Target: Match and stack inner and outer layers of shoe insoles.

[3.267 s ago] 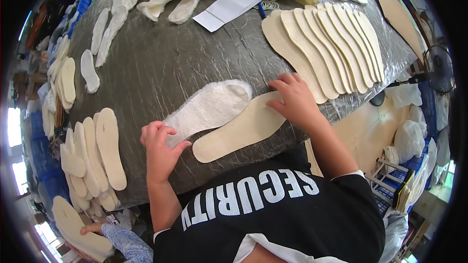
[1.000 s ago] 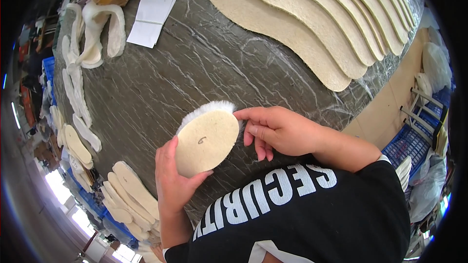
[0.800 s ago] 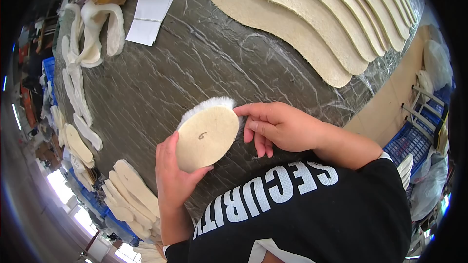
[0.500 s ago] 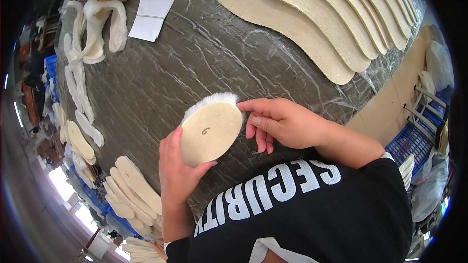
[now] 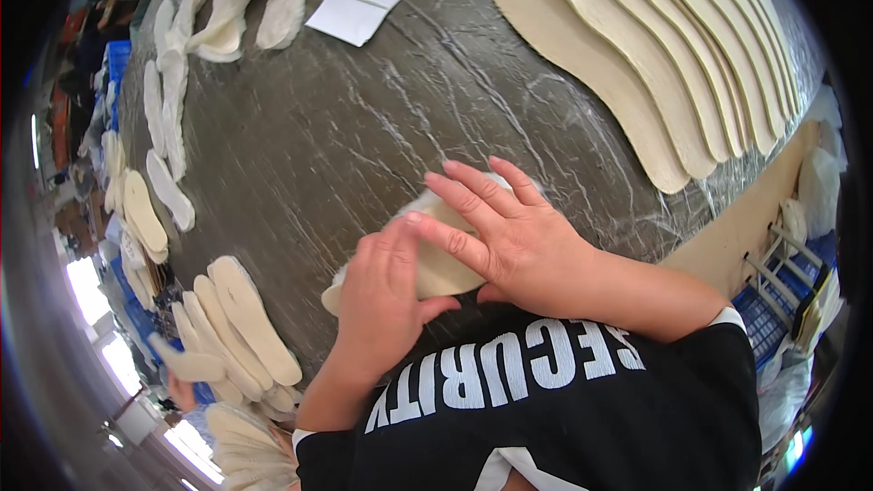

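Under both my hands lies a fleece insole (image 5: 444, 275), cream backing up, with a white fluffy edge along its far side. My left hand (image 5: 377, 295) grips its left part, fingers together over the top and thumb at the near edge. Across its right part my right hand (image 5: 523, 241) is spread, fingers stretched out and thumb near the close edge. The fingers hide much of the insole, so I cannot tell whether it touches the table.
Large overlapping cream sheets (image 5: 600, 64) lie at the far right of the dark plastic-covered table (image 5: 300, 164). White paper (image 5: 368, 0) and fleece offcuts (image 5: 241, 14) lie farther back. Insoles (image 5: 250, 318) are piled at left, near another person's hand (image 5: 179, 391). A blue crate (image 5: 773, 291) stands right.
My right hand has moved left from the insole's edge onto it. My left hand's fingers have come over the top. The insole is now lower and tilted differently. The view has shifted.
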`<state>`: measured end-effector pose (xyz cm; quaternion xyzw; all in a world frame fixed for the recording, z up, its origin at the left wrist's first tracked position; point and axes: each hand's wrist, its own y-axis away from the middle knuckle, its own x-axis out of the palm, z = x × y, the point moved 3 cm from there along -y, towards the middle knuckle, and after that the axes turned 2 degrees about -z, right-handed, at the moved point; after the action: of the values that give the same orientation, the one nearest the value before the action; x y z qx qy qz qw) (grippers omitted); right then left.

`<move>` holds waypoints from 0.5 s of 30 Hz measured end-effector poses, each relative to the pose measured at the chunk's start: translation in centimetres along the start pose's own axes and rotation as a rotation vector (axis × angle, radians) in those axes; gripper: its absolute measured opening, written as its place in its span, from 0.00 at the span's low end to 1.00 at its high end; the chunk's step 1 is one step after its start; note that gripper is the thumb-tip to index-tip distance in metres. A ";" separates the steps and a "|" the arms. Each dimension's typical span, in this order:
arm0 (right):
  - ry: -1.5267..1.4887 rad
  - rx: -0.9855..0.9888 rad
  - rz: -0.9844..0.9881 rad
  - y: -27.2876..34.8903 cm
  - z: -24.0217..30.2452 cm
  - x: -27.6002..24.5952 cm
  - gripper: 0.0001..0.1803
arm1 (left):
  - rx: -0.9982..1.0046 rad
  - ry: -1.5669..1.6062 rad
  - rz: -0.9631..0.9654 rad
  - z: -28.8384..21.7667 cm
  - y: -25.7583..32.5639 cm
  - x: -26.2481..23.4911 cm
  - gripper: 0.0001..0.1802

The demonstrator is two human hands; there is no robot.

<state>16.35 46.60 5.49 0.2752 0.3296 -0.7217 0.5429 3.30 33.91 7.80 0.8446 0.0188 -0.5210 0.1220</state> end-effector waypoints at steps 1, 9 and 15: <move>-0.001 0.030 -0.001 -0.1 -0.3 0.7 0.52 | 0.051 0.034 -0.019 -0.1 -0.2 -0.1 0.56; -0.014 0.150 0.093 1.7 -0.7 0.2 0.50 | -0.394 0.300 0.027 4.1 3.1 -3.3 0.23; 0.016 0.158 0.172 1.6 -0.8 0.1 0.53 | -0.355 0.363 0.058 5.0 2.9 -2.5 0.10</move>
<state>17.87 46.82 4.60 0.3504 0.2511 -0.6940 0.5767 -1.75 30.17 8.38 0.8897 0.1072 -0.3458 0.2781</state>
